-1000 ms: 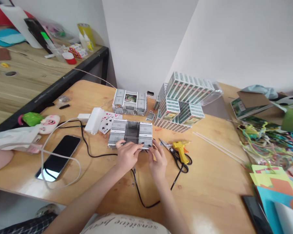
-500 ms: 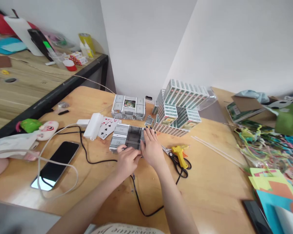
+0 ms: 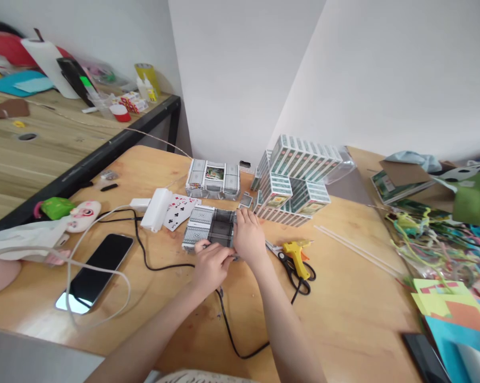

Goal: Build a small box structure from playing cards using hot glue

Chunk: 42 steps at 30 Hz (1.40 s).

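A box built from grey-patterned playing cards (image 3: 200, 221) lies on the wooden table, with a dark hollow in its middle. My left hand (image 3: 212, 261) has its fingers bent and closed on the front edge of this card box. Over its right end lies my right hand (image 3: 248, 234), fingers curled down round the side and hiding that end. The two hands nearly meet at the front right corner. Behind stands a second card box (image 3: 212, 178) with a green picture in its opening. Loose playing cards (image 3: 178, 211) lie face up to the left.
A yellow glue gun (image 3: 297, 255) rests on black scissors (image 3: 291, 274) right of my hands. Stacked card packs (image 3: 303, 157) stand behind. Clear glue sticks (image 3: 357, 250) lie farther right. Left are a phone (image 3: 96, 274), a white power adapter (image 3: 156, 209) and cables.
My right hand's fingers, stretched out earlier, are now curled down over the box's right end. My left hand stays at the front edge. The whole view has shifted slightly.
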Each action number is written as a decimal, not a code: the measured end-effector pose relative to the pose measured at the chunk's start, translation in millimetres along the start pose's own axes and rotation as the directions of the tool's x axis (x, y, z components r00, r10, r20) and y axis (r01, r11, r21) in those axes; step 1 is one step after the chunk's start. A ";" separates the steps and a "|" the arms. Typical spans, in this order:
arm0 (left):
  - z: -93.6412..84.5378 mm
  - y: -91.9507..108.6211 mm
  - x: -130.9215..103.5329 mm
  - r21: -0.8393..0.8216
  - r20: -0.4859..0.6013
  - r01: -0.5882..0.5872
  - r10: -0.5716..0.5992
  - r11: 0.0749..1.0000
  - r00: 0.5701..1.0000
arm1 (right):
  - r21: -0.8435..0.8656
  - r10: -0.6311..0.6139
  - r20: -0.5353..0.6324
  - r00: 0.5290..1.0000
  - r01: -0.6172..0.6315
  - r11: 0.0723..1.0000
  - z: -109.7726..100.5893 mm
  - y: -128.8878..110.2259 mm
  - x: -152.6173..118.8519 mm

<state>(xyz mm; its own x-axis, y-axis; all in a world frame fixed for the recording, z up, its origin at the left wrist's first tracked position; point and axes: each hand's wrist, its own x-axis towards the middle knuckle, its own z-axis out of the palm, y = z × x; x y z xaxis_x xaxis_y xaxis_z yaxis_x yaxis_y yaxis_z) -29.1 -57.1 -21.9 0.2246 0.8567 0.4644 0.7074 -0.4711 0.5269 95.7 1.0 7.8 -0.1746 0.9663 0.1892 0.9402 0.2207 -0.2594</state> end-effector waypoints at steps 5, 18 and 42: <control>1.2 1.2 0.3 -0.009 -0.022 -0.005 0.004 1.000 1.000 | 0.100 0.023 -0.067 0.997 -0.016 0.995 13.3 9.4 10.2; 2.0 0.5 1.2 0.010 -0.037 -0.019 0.019 1.000 0.999 | 0.318 0.069 -0.131 0.989 -0.025 0.948 28.8 23.4 17.9; 3.5 2.9 1.0 0.008 -0.022 0.032 -0.032 0.999 0.999 | 0.354 0.174 -0.088 0.981 -0.132 0.926 31.2 27.4 23.3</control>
<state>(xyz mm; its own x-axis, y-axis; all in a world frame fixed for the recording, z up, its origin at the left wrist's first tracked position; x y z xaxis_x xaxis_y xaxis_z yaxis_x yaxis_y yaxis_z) -24.5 -56.9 -22.4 0.1871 0.8663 0.4631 0.7198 -0.4417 0.5355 108.3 33.8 -24.5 0.0178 0.9743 0.2244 0.7903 0.1238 -0.6001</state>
